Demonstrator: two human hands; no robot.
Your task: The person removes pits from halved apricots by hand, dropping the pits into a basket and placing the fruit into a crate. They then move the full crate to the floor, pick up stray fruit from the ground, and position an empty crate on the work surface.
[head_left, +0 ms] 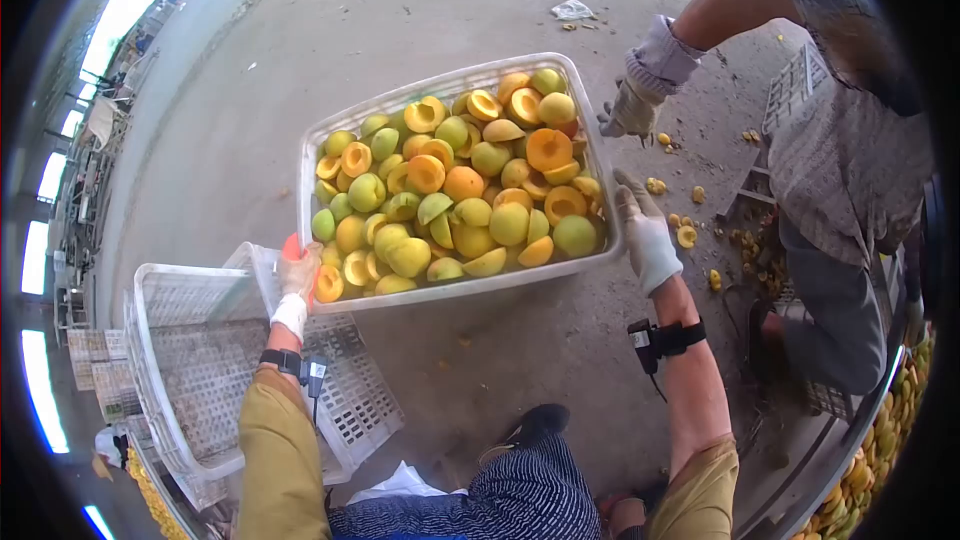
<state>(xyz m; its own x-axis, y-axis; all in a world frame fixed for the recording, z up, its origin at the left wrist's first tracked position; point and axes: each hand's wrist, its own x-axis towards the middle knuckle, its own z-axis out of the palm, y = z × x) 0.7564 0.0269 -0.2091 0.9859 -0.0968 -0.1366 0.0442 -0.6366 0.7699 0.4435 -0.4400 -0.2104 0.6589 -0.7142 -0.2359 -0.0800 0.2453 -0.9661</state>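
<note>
A white plastic crate [303, 175] full of halved apricots [425, 174], some green and some orange, is held out in front of me. My left hand [296, 275], with a white wrap at the wrist, is closed on its near left corner. On the right side, my right hand [648, 240] in a pale glove has its fingers wrapped at the rim. Just beyond it, another person's gloved hand [636, 105] is close to the crate's far right side.
Empty white crates [190, 370] stand at my lower left. The other person [840, 160] is at the right, beside a grey crate [795, 85]. Fallen fruit pieces [686, 236] lie on the concrete floor [400, 10]. More halved fruit [880, 460] is heaped at the lower right.
</note>
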